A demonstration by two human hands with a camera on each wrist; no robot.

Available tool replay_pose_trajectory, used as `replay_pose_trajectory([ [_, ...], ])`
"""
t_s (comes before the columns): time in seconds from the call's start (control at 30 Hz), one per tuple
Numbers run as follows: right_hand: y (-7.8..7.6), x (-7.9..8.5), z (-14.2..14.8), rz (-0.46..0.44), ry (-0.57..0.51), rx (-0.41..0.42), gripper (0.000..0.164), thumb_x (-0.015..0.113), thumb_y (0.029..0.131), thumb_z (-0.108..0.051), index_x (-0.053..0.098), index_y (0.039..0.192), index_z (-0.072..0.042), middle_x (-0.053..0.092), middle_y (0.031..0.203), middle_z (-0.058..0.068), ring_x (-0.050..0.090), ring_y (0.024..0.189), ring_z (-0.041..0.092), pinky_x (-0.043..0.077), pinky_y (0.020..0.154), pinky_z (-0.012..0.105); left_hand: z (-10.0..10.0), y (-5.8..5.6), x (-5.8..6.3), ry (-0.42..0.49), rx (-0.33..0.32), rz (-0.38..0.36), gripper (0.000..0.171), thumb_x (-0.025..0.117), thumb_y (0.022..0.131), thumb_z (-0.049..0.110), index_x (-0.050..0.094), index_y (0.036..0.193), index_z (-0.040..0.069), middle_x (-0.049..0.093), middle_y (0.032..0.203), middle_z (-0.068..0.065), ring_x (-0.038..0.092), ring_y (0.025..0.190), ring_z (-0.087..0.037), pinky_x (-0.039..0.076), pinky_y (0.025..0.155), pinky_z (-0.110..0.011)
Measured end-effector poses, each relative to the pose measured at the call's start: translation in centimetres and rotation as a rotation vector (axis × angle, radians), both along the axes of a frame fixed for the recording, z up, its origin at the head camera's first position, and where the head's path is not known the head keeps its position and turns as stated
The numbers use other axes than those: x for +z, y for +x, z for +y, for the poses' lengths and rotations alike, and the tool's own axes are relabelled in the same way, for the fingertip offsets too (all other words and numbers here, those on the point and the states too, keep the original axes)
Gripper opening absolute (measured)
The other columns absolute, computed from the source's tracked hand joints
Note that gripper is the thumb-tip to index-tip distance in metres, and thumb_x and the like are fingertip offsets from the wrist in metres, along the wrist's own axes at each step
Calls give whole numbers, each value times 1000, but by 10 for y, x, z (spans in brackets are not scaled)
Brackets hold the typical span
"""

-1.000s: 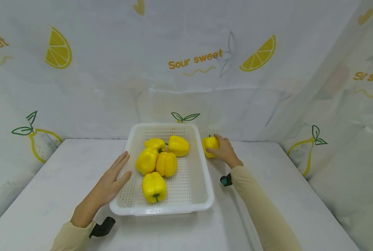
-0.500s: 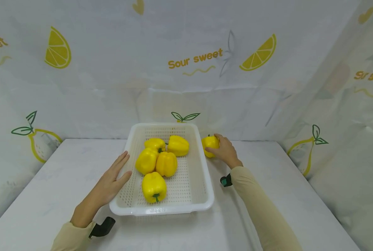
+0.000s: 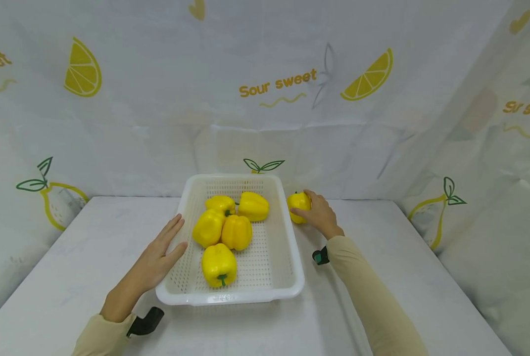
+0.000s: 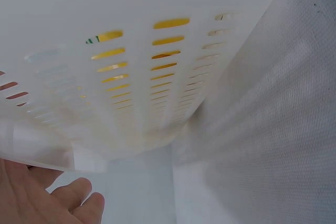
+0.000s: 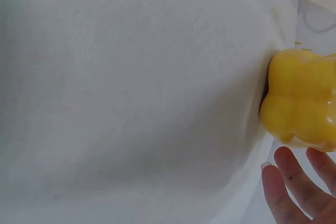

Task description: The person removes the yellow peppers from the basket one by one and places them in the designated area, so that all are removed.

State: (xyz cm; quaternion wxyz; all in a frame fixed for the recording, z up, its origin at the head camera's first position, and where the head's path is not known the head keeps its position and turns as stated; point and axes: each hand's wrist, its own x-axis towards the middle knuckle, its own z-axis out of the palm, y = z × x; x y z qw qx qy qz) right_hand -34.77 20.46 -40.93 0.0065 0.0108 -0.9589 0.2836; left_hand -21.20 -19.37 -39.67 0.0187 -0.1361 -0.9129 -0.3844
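Observation:
A white perforated plastic basket (image 3: 287, 257) stands on the table with several yellow bell peppers (image 3: 218, 265) lying in it. My left hand (image 3: 155, 259) rests along the basket's left rim, fingers extended and thumb apart over the inner side. The left wrist view shows fingertips (image 4: 79, 195) close under the rim beside the slotted wall. Outside the basket, near its far right corner, another yellow bell pepper (image 5: 299, 100) sits with its green stem up. My right hand (image 3: 320, 215) holds it from the right, thumb across its near side; in the right wrist view the fingers lie right at its surface.
The white-covered table (image 3: 380, 277) reaches back to a white curtain (image 3: 158, 148) printed with lemons and lettering. More of the curtain hangs along both sides. Black wrist devices (image 3: 145, 321) are worn below both hands.
The pepper outside the basket shifts very slightly in my right hand. The left hand, basket and other peppers stay as they were.

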Motion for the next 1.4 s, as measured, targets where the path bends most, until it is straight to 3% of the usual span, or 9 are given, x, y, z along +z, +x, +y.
replay_pose_trajectory([
  [1.0,0,-3,-1,-11,-9,-25,85,65,89,-52,30,155,-11,43,147,26,53,122,44,46,101,61,0,0,0,4,2,4,64,48,104,31,24,157,4,12,167,-14,13,152,-45,19,116,-70],
  [1.4,4,-9,6,5,-37,-24,85,63,88,-57,31,154,-12,46,146,21,54,117,38,49,97,54,0,0,0,4,-3,5,64,48,104,30,24,157,3,11,167,-15,13,152,-45,18,116,-70],
])
